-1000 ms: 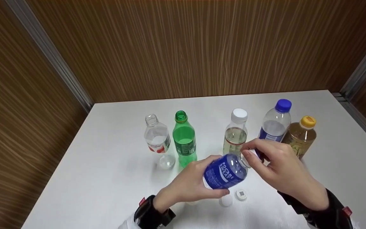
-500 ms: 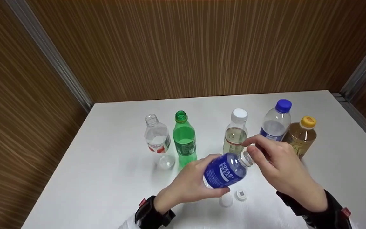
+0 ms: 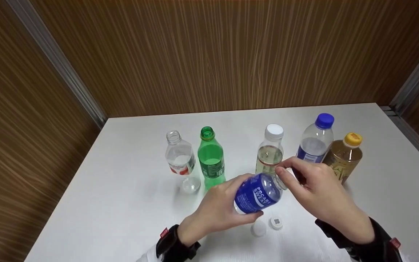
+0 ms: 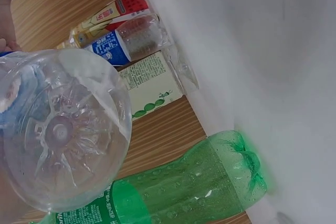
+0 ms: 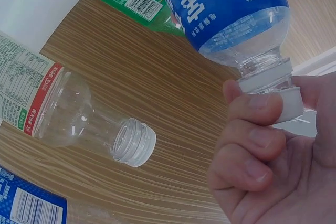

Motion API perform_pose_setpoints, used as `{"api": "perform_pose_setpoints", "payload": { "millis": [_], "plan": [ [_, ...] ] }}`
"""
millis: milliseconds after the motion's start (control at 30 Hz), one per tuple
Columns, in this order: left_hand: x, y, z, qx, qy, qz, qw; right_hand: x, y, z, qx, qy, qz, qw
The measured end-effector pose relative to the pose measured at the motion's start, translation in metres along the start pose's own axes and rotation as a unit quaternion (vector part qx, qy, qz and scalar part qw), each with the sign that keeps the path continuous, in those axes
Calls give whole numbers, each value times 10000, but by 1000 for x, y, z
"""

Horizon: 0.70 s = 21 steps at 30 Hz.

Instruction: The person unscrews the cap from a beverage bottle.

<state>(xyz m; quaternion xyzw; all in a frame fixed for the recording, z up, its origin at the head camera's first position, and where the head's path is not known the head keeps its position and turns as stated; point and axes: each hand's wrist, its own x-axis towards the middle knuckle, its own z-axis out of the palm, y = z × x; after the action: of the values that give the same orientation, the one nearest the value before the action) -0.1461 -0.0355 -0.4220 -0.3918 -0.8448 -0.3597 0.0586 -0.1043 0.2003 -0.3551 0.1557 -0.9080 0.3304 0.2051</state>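
My left hand (image 3: 220, 207) grips a blue-labelled Pocari Sweat bottle (image 3: 255, 196), tilted with its neck up to the right. The bottle's clear base (image 4: 63, 129) fills the left of the left wrist view. At the neck, my right hand (image 3: 318, 193) pinches a white bottle cap (image 5: 292, 106) between thumb and fingers. In the right wrist view, the cap is at the mouth, with clear neck showing between it and the white ring (image 5: 268, 75) below. Fingers hide much of the cap in the head view.
An uncapped clear bottle (image 3: 180, 160) and an uncapped green bottle (image 3: 211, 156) stand left. Behind the hands are a white-capped bottle (image 3: 269, 156), a blue-capped bottle (image 3: 313, 145) and a yellow-capped bottle (image 3: 344, 158). Two loose caps, one white cap (image 3: 259, 228) and another (image 3: 276, 222), lie in front.
Half a second ago my right fingers drew back from the neck, baring the mouth; now they are at it again. The bottle has turned slightly in my left hand.
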Motion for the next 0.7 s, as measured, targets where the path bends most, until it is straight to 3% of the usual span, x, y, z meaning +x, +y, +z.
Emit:
{"api": "perform_pose_setpoints", "payload": {
  "millis": [467,700],
  "plan": [
    [1,-1,-4,-525,-382,-351,9973,1,1,-1,146,299,-444,9985],
    [1,-2,-5,-609,-375,-453,9964,0,3,-4,176,540,-465,9973]
  ]
}}
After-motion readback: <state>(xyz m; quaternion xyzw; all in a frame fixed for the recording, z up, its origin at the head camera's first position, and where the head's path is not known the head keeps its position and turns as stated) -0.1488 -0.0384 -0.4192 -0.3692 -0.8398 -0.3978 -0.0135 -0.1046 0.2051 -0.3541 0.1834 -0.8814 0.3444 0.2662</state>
